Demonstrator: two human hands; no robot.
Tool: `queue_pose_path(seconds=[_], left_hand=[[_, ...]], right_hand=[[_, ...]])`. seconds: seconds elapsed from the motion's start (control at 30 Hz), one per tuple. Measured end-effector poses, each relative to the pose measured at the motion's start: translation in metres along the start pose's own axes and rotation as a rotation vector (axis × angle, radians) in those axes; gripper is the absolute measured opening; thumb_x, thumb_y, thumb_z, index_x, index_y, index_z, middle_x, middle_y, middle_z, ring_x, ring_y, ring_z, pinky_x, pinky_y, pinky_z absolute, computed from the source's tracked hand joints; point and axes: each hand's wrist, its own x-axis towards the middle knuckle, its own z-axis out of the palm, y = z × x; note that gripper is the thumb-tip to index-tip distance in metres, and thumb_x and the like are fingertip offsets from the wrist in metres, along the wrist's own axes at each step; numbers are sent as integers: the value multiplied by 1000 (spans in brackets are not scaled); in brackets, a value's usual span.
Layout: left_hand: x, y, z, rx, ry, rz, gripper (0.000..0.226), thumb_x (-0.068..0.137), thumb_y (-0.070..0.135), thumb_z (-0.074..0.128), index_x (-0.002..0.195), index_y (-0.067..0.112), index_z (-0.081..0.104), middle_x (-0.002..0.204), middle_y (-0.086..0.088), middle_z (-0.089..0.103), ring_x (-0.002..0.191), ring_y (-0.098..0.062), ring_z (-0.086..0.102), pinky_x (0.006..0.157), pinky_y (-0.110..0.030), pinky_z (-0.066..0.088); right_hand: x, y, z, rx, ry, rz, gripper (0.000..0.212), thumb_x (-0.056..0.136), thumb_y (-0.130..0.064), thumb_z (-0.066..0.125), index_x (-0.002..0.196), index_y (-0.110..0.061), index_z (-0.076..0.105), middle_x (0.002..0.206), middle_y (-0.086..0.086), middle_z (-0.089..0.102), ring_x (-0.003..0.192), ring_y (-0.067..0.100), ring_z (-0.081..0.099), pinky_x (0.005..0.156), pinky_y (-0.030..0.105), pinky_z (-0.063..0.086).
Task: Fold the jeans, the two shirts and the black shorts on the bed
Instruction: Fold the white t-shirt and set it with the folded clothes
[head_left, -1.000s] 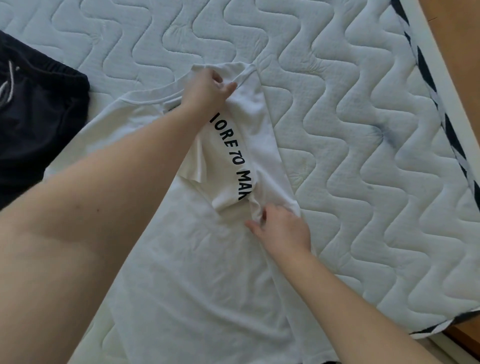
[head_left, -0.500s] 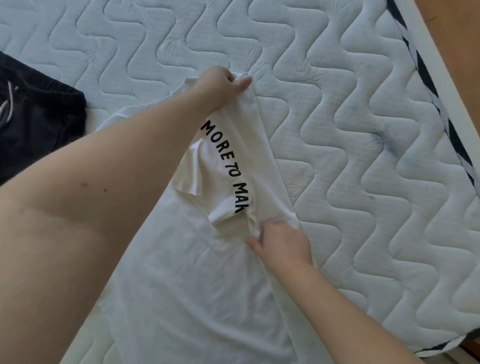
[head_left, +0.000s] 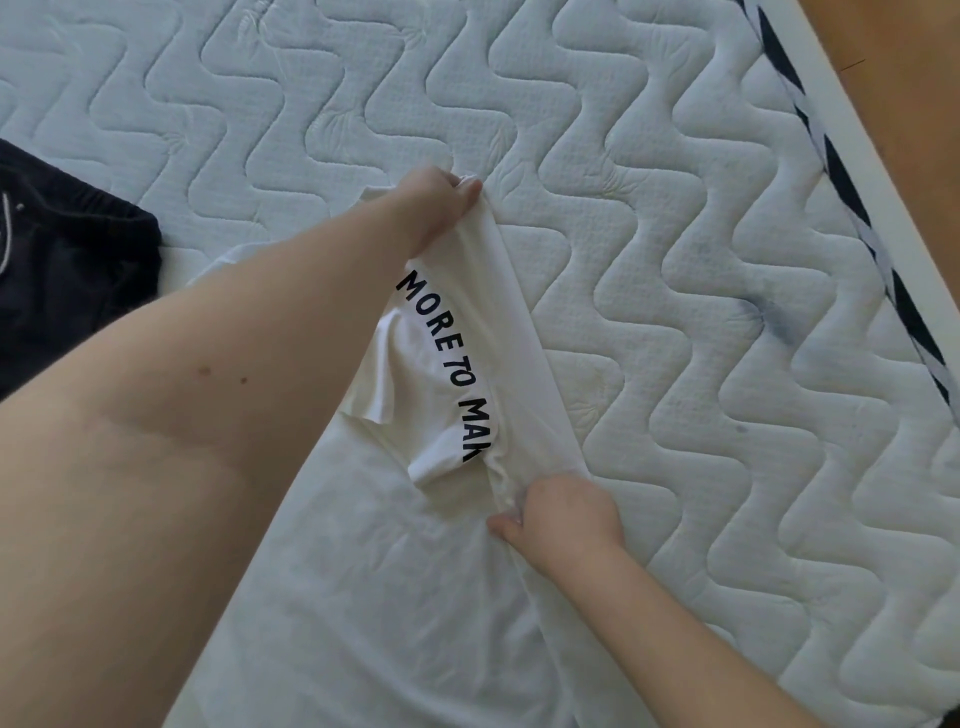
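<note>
Quilted white mattress (head_left: 649, 260), striped edge trim (head_left: 852, 197), wooden floor (head_left: 909, 78)

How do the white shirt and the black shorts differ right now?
The white shirt is spread across the middle of the mattress; the black shorts lie at the left edge, partly out of view. The shirt is gripped by the left hand and the right hand, its side turned over to show black lettering; nothing touches the shorts. Both lie on the mattress.

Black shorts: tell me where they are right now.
In the head view, the black shorts lie at the far left edge on the mattress, left of the white shirt.
</note>
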Motion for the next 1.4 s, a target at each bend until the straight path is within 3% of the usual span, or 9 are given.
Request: queue_pose_path(seconds=[0.23,0.57,0.67,0.77,0.87,0.97,1.07,1.23,1.4], left_hand=[[4,-5,7,-244,123,31,28,94,49,56,109,25,52,111,5,55,99,-16,53,79,-28,37],[-18,2,28,-141,141,188,42,96,19,51,137,23,42,120,-3,60,104,-21,59,81,-28,46],[-42,9,29,84,263,295,56,93,19,53,145,25,34,135,-9,49,121,-27,48,99,-36,39],[-86,3,35,-108,443,350,42,92,20,53,134,20,47,126,-3,52,114,-16,51,97,-29,42],[-139,-14,53,-360,541,304,22,91,23,55,112,16,57,102,8,58,89,-4,54,81,-15,45],[-192,-36,85,-533,579,161,8,92,24,60,90,22,52,79,11,56,69,4,53,65,-9,40],[-230,-62,134,-654,483,-139,15,92,30,64,94,19,54,74,13,53,68,8,54,67,-16,41],[-260,-71,181,-733,138,-368,56,84,41,74,125,10,53,100,4,61,92,-13,59,81,-25,44],[-253,-61,183,-847,31,-355,15,89,22,63,102,14,60,97,-3,66,93,-23,66,90,-45,56]], right_hand=[[-1,-5,15,0,47,27,62,90,-65,48,122,-12,59,121,7,63,114,25,59,95,32,39],[1,0,22,57,55,33,72,85,-68,52,126,-9,51,126,11,59,119,26,54,100,34,36],[7,15,7,227,-54,52,58,89,-66,49,107,-13,66,110,7,68,109,27,61,91,33,44],[9,31,-3,525,-211,79,56,93,-61,48,76,-13,70,82,4,74,83,25,70,87,34,53],[-1,52,-10,544,10,175,53,95,-56,50,58,-18,56,61,0,61,72,27,63,67,33,49],[-9,72,-5,636,393,282,39,88,-56,60,73,-21,55,74,-2,60,81,25,58,63,33,40],[-7,68,4,642,318,211,48,81,-56,69,107,-16,62,102,3,68,99,23,62,82,34,48],[-4,68,12,502,196,194,35,85,-52,66,78,-18,62,72,1,60,83,28,64,65,30,40],[-13,80,26,589,238,110,31,88,-48,65,76,-19,63,76,0,64,77,21,60,62,30,41]])
